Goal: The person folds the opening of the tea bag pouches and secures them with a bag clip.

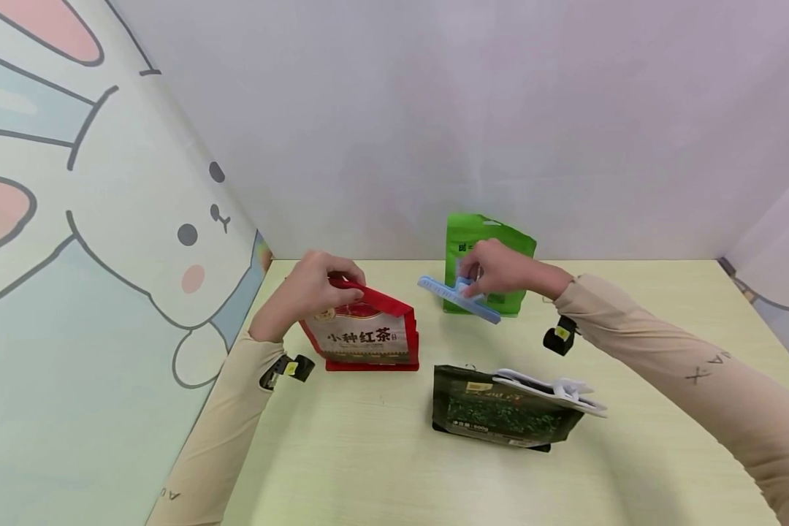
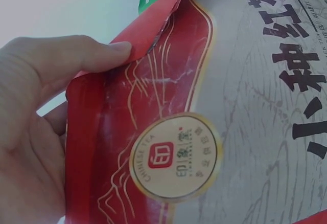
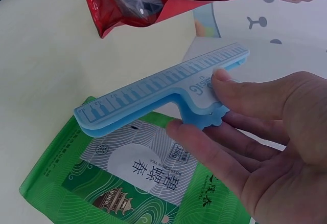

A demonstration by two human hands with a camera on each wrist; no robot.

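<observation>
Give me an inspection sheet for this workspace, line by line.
Surface: pale yellow-green table.
Job's things: red tea bag upright, top open; blue clip in the air before the green tea bag.
Clutter: dark tea bag lying flat, white clip at its top.
Grips: left hand pinches the red bag's top edge; right hand holds the blue clip.
Cables: nothing seen.
Surroundings: rabbit-print panel left, plain white backdrop behind.
</observation>
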